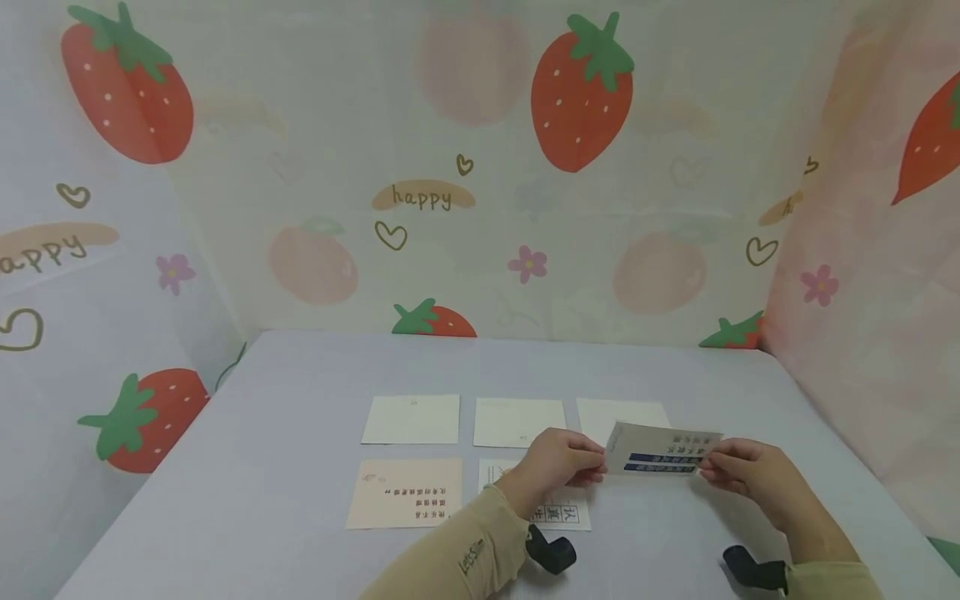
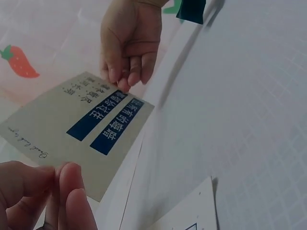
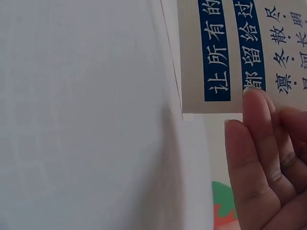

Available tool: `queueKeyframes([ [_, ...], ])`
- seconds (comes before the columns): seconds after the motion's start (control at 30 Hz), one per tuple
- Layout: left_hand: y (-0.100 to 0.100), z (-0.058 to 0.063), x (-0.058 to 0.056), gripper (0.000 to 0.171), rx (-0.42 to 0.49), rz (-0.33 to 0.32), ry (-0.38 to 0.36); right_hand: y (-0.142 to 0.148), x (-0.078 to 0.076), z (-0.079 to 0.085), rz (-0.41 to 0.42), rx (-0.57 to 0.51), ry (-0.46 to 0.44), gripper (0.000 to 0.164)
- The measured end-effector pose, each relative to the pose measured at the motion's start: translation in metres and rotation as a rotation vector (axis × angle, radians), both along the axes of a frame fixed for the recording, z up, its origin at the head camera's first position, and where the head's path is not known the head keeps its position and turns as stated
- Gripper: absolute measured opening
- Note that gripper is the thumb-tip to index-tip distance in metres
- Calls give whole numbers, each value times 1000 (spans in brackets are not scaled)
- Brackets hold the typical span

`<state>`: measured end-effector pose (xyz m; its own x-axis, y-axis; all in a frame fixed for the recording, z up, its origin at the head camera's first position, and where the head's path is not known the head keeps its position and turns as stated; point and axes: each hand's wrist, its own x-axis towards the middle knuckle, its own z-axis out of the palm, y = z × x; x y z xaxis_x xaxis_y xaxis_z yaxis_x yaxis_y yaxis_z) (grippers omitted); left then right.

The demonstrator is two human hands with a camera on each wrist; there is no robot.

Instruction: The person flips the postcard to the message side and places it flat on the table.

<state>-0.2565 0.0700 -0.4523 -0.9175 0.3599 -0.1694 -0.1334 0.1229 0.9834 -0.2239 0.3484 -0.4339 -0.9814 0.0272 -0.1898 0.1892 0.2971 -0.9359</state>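
Observation:
Both hands hold one card by its two short ends, tilted up above the white table. It is pale, with two dark blue bands of white Chinese characters and smaller dark characters beside them. My left hand pinches its left end, over a white printed card that it partly covers. At the right end, my right hand pinches the card between thumb and fingers. The right wrist view shows the fingertips of that hand on the printed side.
Three blank-looking cards, at left, middle and right, form a back row. A peach card with text lies front left. Black wrist devices sit at both sleeves. A strawberry-print curtain surrounds the table.

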Motion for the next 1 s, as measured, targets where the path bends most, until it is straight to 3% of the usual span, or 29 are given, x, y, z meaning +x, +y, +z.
queueKeyframes([
  [0.23,-1,0,0,8,20,7,7,2,1,-3,60,47,44,27],
  [0.5,-2,-2,-1,9,23,6,12,4,4,-1,98,-41,-11,27],
  [0.8,-1,-4,0,7,21,12,-7,4,4,-3,80,98,-9,37],
  [1.0,0,-2,1,6,27,22,-11,4,5,-4,76,126,-13,38],
])
